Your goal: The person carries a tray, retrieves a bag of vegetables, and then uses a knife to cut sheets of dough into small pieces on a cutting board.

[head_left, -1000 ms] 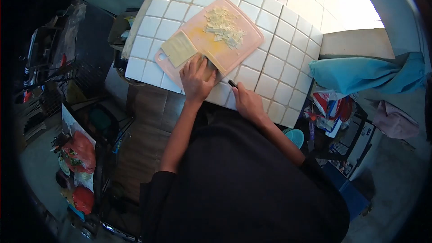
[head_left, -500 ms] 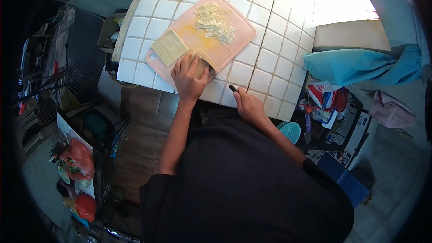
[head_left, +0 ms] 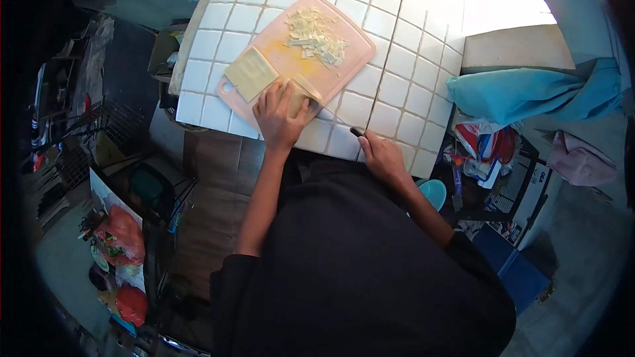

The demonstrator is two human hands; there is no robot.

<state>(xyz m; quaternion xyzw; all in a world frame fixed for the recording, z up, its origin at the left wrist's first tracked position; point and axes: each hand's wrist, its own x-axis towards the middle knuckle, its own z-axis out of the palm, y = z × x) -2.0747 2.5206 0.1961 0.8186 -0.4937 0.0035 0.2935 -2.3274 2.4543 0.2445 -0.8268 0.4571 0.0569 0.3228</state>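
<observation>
A pink cutting board (head_left: 354, 33) lies at a slant on the white-tiled counter. My left hand (head_left: 280, 119) is pressed over a pale, flat dough-like piece (head_left: 299, 97), its fingers bent onto the top and its thumb at the right side. My right hand (head_left: 385, 158) grips a knife (head_left: 358, 131) by its dark handle; the thin blade reaches up-left to the right edge of that piece. Left of my left hand lies a pale square sheet or stack of sheets (head_left: 251, 74). Small cut pieces (head_left: 316, 36) are heaped on the far part of the board.
White tiles (head_left: 400, 63) surround the board. A teal cloth (head_left: 529, 99) lies to the right, above a rack with packets and a turquoise basket (head_left: 432, 193). At lower left, a side table carries red plastic bags (head_left: 124, 235).
My right hand and the knife have shifted slightly right and toward my body. My left hand keeps its place on the pale piece. The view has moved a little.
</observation>
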